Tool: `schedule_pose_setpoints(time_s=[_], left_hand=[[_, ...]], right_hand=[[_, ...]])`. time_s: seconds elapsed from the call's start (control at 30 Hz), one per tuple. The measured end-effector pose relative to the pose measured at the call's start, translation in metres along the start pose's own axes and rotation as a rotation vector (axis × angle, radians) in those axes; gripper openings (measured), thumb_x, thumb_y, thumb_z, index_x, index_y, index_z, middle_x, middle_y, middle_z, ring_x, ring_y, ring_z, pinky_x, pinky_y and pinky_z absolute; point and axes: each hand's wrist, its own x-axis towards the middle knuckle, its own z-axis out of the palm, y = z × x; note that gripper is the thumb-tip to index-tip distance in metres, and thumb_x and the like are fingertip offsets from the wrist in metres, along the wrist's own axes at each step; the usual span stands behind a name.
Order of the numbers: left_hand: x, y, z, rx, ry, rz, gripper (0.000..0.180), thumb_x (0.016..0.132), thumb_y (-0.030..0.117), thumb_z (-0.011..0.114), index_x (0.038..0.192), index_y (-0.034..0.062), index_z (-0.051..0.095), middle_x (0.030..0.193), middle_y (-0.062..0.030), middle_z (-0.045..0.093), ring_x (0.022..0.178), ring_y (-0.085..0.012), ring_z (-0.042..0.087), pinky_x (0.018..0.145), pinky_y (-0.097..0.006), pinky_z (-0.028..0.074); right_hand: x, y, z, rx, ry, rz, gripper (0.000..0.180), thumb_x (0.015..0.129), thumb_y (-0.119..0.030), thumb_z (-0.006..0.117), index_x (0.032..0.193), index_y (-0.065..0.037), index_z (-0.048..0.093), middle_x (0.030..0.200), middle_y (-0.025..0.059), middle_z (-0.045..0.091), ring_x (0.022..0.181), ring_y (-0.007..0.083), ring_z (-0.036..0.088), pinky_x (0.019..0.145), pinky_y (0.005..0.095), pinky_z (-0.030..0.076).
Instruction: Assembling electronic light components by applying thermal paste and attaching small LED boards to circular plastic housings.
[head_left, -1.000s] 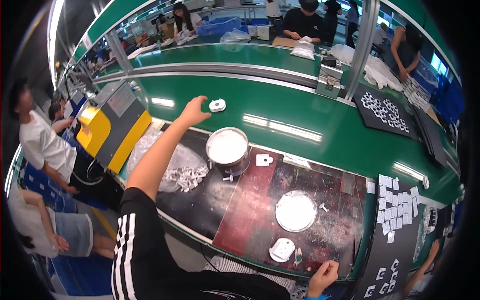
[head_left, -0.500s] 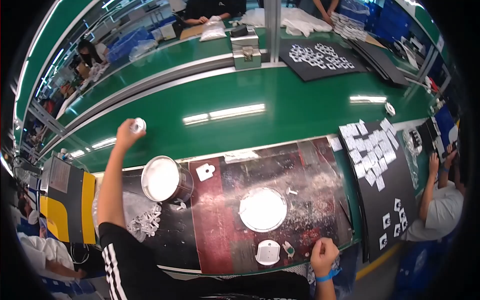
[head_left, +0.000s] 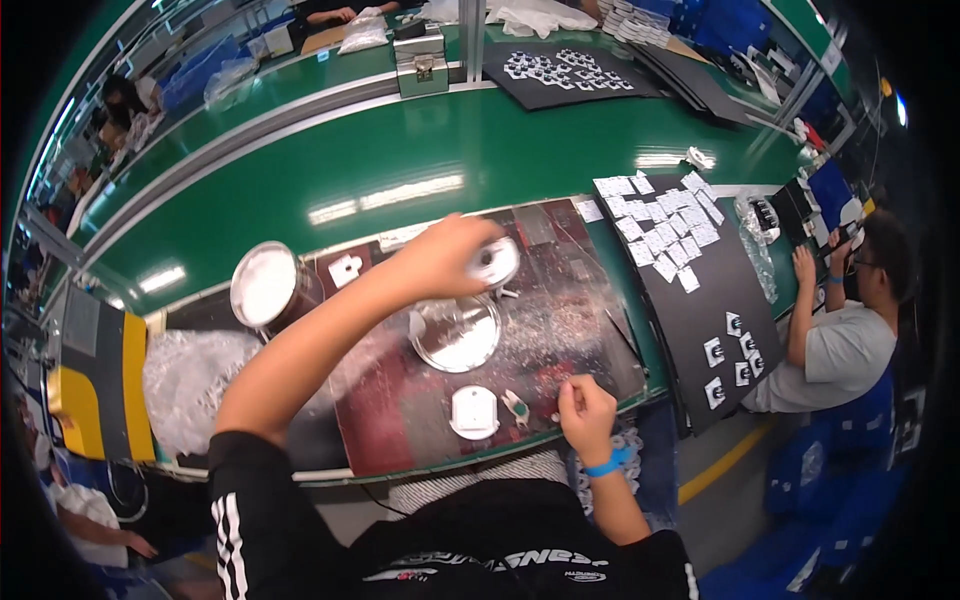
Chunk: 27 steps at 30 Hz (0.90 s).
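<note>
My left hand (head_left: 447,258) reaches across the bench, its fingers closed on a round white plastic part (head_left: 498,263); motion blurs both. Just below it sits a shallow round dish (head_left: 455,338) with a shiny bottom. My right hand (head_left: 588,408), a blue band on its wrist, is curled shut near the bench's front edge; whatever its fingers may hold is hidden. To its left lies a small green-and-white piece (head_left: 515,407), then a rounded white housing (head_left: 473,412). A small white peg (head_left: 508,293) shows under the left hand's part.
A white-filled tin (head_left: 264,284) and a flat white piece with a hole (head_left: 345,270) are at the left, near a clear plastic bag (head_left: 195,385). At right, a black board (head_left: 690,305) carries many white pieces; a co-worker (head_left: 835,330) sits beyond. A green belt (head_left: 270,180) runs behind.
My left hand has swung from the green belt at far left to above the round dish, still gripping the round white part. The view has shifted rightward; my right hand stays near the front edge.
</note>
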Motion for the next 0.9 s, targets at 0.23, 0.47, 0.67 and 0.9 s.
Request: schedule_pose_setpoints(time_s=[0.23, 0.47, 0.67, 0.9], left_hand=[[0.100, 0.011, 0.112, 0.140, -0.213, -0.095, 0.066, 0.067, 0.031, 0.088, 0.125, 0.0063, 0.069, 0.117, -0.0176, 0.072, 0.112, -0.0379, 0.068, 0.099, -0.046, 0.055], [-0.033, 0.083, 0.075, -0.134, 0.521, -0.037, 0.064, 0.079, 0.025, 0.086, 0.135, 0.0061, 0.061, 0.131, -0.0163, 0.064, 0.125, -0.0378, 0.058, 0.109, -0.048, 0.044], [-0.169, 0.133, 0.116, -0.156, 0.484, -0.405, 0.093, 0.072, 0.032, 0.093, 0.148, 0.0025, 0.049, 0.142, -0.0210, 0.056, 0.134, -0.0403, 0.049, 0.112, -0.048, 0.042], [-0.181, 0.141, 0.133, -0.237, 0.499, -0.497, 0.099, 0.072, 0.026, 0.092, 0.155, 0.0041, 0.043, 0.142, -0.0174, 0.058, 0.131, -0.0388, 0.052, 0.111, -0.046, 0.043]], right_hand=[[-0.006, 0.008, 0.001, 0.055, -0.063, -0.031, 0.011, 0.095, -0.011, 0.071, 0.086, -0.007, 0.066, 0.059, 0.0073, 0.053, 0.050, 0.0230, 0.054, 0.050, 0.0377, 0.041], [-0.002, 0.005, -0.017, 0.144, -0.198, -0.056, 0.010, 0.096, -0.008, 0.069, 0.088, -0.004, 0.066, 0.062, 0.0071, 0.056, 0.051, 0.0185, 0.053, 0.051, 0.0342, 0.042], [0.019, -0.001, -0.027, 0.314, -0.365, 0.144, 0.011, 0.097, -0.006, 0.068, 0.090, 0.002, 0.066, 0.071, 0.0065, 0.060, 0.061, 0.0070, 0.052, 0.055, 0.0267, 0.042], [0.122, -0.063, 0.018, -0.010, -0.332, -0.420, 0.030, 0.090, -0.006, 0.073, 0.119, -0.005, 0.065, 0.101, 0.0164, 0.063, 0.079, 0.0322, 0.063, 0.068, 0.0426, 0.051]])
